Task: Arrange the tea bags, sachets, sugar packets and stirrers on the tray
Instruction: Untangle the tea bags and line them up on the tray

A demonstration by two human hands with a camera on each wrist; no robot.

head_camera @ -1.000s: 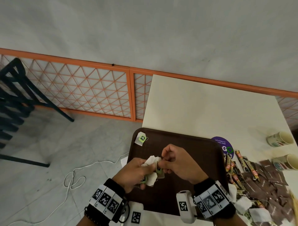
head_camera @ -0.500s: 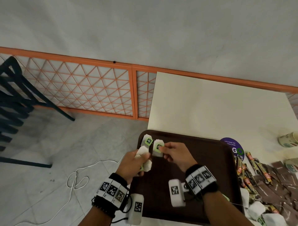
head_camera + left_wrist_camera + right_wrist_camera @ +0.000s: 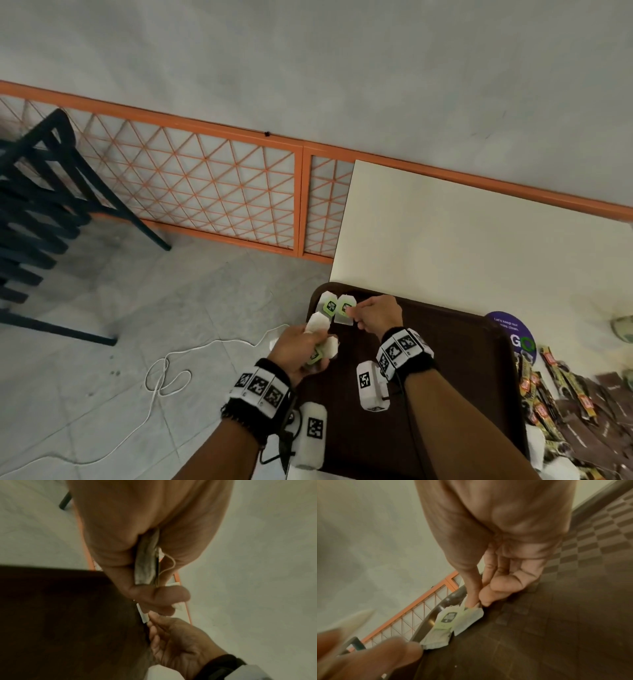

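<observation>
The dark brown tray (image 3: 455, 377) lies on the table's near left part. One white tea bag with a green tag (image 3: 328, 305) lies in its far left corner. Right beside it my right hand (image 3: 352, 313) pinches a second tea bag (image 3: 344, 309) between thumb and forefinger, low on the tray; the right wrist view shows this tea bag (image 3: 467, 614) touching the tray. My left hand (image 3: 306, 344) hovers over the tray's left edge and grips a bundle of tea bags (image 3: 320, 325), seen edge-on in the left wrist view as the tea bags (image 3: 145, 566).
A heap of sachets and brown packets (image 3: 565, 404) lies right of the tray, with a paper cup (image 3: 621, 329) and a purple sticker (image 3: 507, 325) behind it. The cream table (image 3: 462, 233) extends beyond. Stacked black chairs (image 3: 34, 212) and a white cable (image 3: 171, 370) are on the floor left.
My right hand has drawn one tea bag out of the bundle in my left hand and carried it forward to the tray's far left corner, beside the first one.
</observation>
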